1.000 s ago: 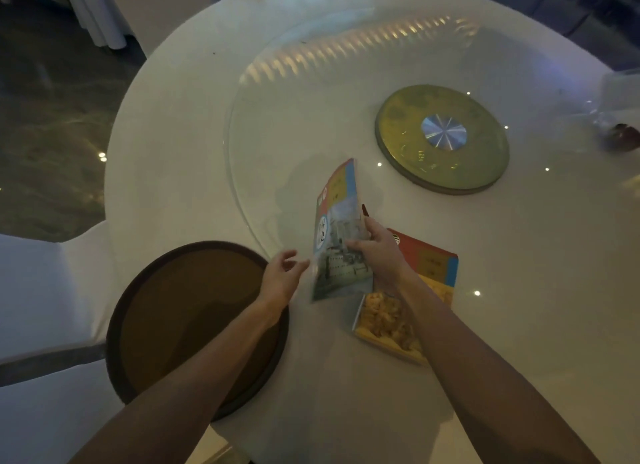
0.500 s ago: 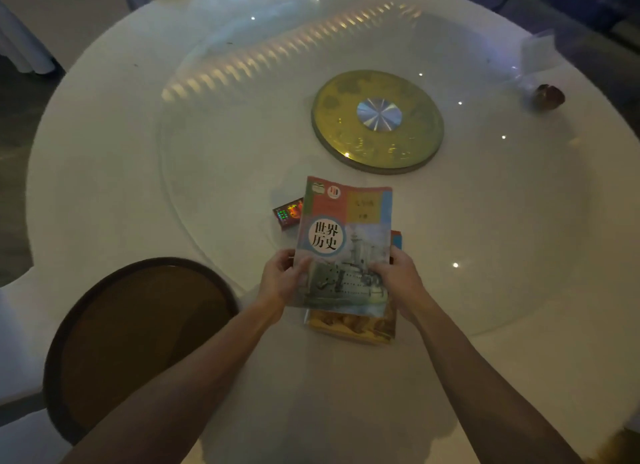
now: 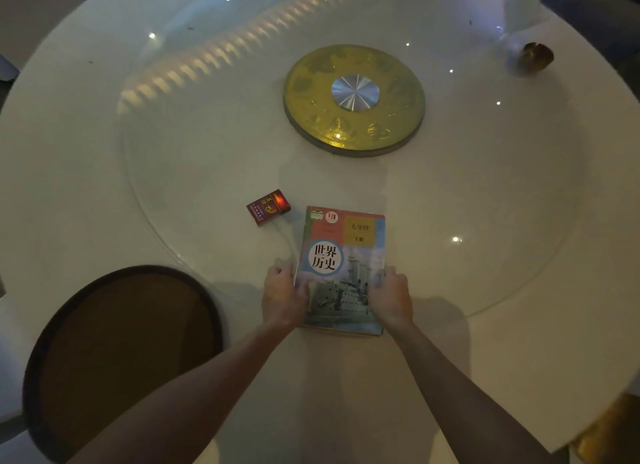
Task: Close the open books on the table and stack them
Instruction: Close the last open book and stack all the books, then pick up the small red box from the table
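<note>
On a dim round table (image 3: pixel 104 172), a left hand (image 3: pixel 282 295) and right hand (image 3: pixel 391 299) press the side edges of a closed history book (image 3: pixel 341 266) stacked on another; uneven release could skew the stack.

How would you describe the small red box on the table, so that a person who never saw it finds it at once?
Start at the gold disc in the middle of the round white table, then come toward the person to the book between both hands. The small red box lies just beyond the book's far left corner, apart from it; it alone is red and pocket-sized.
</note>
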A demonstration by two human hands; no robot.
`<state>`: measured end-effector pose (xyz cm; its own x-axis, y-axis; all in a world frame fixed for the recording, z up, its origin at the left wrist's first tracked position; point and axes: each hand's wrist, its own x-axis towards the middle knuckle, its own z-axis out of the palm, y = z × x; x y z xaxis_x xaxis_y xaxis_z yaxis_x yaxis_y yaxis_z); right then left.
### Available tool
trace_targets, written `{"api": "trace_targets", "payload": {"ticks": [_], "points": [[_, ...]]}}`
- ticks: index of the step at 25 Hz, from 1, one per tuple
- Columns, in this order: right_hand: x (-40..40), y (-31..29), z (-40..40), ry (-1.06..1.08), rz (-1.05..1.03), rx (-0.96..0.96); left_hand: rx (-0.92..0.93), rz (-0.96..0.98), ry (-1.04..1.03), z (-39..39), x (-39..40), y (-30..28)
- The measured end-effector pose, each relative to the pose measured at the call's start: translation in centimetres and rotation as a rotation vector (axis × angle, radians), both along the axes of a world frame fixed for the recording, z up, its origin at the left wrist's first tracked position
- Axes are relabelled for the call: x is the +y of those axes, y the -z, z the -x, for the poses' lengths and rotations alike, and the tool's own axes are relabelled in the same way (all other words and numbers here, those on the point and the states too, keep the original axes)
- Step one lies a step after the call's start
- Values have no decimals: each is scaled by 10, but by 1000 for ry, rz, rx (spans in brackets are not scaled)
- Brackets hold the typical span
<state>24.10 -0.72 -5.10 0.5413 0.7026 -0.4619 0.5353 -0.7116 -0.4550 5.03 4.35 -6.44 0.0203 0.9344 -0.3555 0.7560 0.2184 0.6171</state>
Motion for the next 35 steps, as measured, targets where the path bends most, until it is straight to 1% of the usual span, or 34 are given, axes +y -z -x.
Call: {"api": "trace_targets", "payload": {"ticks": [2,3,6,9,10,12,14,15,17,19,21,23,25,27,28,30,32,35], "points": [[-2,2,3,-26,25,-92,15,26,13,3,4,5],[-3,4,3,-28,35,-97,-10,54,26,4,6,7],[-2,11,0,-11,39,-28,-63,99,55,6,11,8],[0,15,-6,-23,36,-8,-75,96,62,8,14,14],[3,13,-7,-13,35,-10,-89,125,56,11,17,11],[17,6,-6,-2,-2,-93,-139,164,-9,21,30,5],[44,-3,3,-40,-150,-144,-170,139,-179,36,52,1],[61,-9,9,-72,-227,-118,-182,117,-269,43,65,0],[103,-14,31,-181,-318,-35,-228,133,-370,57,95,-4],[142,-16,51,-293,-306,65,-340,169,-411,64,117,-9],[178,-10,77,-350,-212,187,-413,202,-432,74,131,-13],[200,-2,95,-325,-125,255,-471,232,-386,77,139,-20],[213,5,110,-264,-68,285,-582,276,-348,82,144,-19],[216,7,114,-220,-35,350,-628,276,-263,86,144,-16],[216,6,117,-238,-23,364,-627,280,-241,90,143,-14],[214,6,126,-309,-29,329,-631,280,-276,100,138,-12],[209,3,142,-323,-55,343,-604,218,-395,114,132,-8],[198,-2,182,-340,-77,406,-427,110,-613,149,117,-4]]}}
